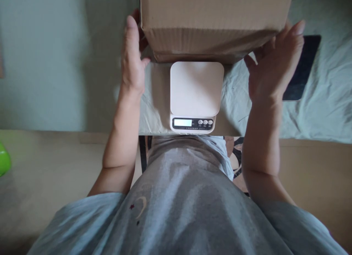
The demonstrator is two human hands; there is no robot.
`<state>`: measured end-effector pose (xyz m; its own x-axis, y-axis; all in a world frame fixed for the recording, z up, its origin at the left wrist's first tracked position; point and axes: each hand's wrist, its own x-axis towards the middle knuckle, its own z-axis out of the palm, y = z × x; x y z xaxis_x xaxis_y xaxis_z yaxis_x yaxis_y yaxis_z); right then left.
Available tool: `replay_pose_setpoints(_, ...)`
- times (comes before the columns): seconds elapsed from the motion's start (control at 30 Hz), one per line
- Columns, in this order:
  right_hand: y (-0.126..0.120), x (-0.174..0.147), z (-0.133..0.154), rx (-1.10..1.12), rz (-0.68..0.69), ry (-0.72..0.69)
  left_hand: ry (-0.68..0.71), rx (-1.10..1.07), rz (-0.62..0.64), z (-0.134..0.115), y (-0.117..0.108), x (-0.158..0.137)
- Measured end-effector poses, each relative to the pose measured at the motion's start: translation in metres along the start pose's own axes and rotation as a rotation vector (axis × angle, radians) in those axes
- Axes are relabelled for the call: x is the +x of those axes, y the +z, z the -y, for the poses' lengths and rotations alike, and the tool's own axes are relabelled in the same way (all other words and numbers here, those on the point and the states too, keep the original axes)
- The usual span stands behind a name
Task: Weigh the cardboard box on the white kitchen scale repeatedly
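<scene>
A large brown cardboard box (214, 13) fills the top middle of the head view, its upper part cut off by the frame. My left hand (133, 58) is at the box's left side, the fingers partly hidden behind it. Under the lower right corner, my right hand (276, 64) supports the box, its fingertips partly covered. Just below the box, on my side of it, lies a white digital kitchen scale (196, 90). Its display is lit, but the reading is too faint to make out. Nothing rests on the visible part of the scale's platform.
A pale green cloth (49, 82) covers the table, wrinkled on the right. Partly behind my right hand lies a dark flat tablet-like object (305, 68). The table's front edge runs close to the scale and my body. A bright green object (3, 159) shows at the far left.
</scene>
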<state>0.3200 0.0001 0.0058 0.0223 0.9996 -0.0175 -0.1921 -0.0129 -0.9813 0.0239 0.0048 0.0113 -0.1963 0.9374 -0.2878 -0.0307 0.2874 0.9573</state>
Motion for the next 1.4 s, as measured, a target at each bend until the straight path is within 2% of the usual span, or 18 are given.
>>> replay_pose_setpoints(0.17,0.014,-0.001,0.009,0.082,-0.065,0.005,0.075,0.031,0.057,0.007,-0.006,0.011)
replay_pose_setpoints(0.27,0.016,-0.012,0.026,0.107,-0.007,-0.081,0.189,-0.056,0.064,-0.002,-0.013,0.002)
replay_pose_setpoints(0.37,0.014,-0.035,0.046,0.016,0.102,-0.167,0.249,-0.192,0.072,-0.018,-0.015,-0.03)
replay_pose_setpoints(0.43,0.013,-0.054,0.053,-0.001,0.089,-0.181,0.33,-0.226,0.076,-0.025,-0.014,-0.06)
replay_pose_setpoints(0.47,0.013,-0.064,0.054,0.008,0.058,-0.159,0.314,-0.175,0.115,-0.026,-0.012,-0.075)
replay_pose_setpoints(0.57,0.013,-0.088,0.051,0.006,-0.063,-0.08,0.367,-0.068,0.075,-0.017,-0.009,-0.109)
replay_pose_setpoints(0.7,0.019,-0.112,0.044,-0.035,-0.161,-0.051,0.389,-0.09,0.09,-0.003,-0.007,-0.132)
replay_pose_setpoints(0.97,0.027,-0.131,0.043,-0.063,-0.182,-0.039,0.329,-0.156,0.05,0.003,-0.005,-0.142)
replay_pose_setpoints(1.13,0.019,-0.134,0.033,-0.09,-0.185,-0.032,0.292,-0.127,0.058,0.01,-0.004,-0.14)
replay_pose_setpoints(1.27,0.013,-0.133,0.031,-0.108,-0.163,-0.037,0.326,-0.109,0.071,0.009,-0.005,-0.138)
replay_pose_setpoints(1.4,0.008,-0.13,0.033,-0.041,-0.244,-0.058,0.273,-0.132,0.04,0.014,-0.014,-0.138)
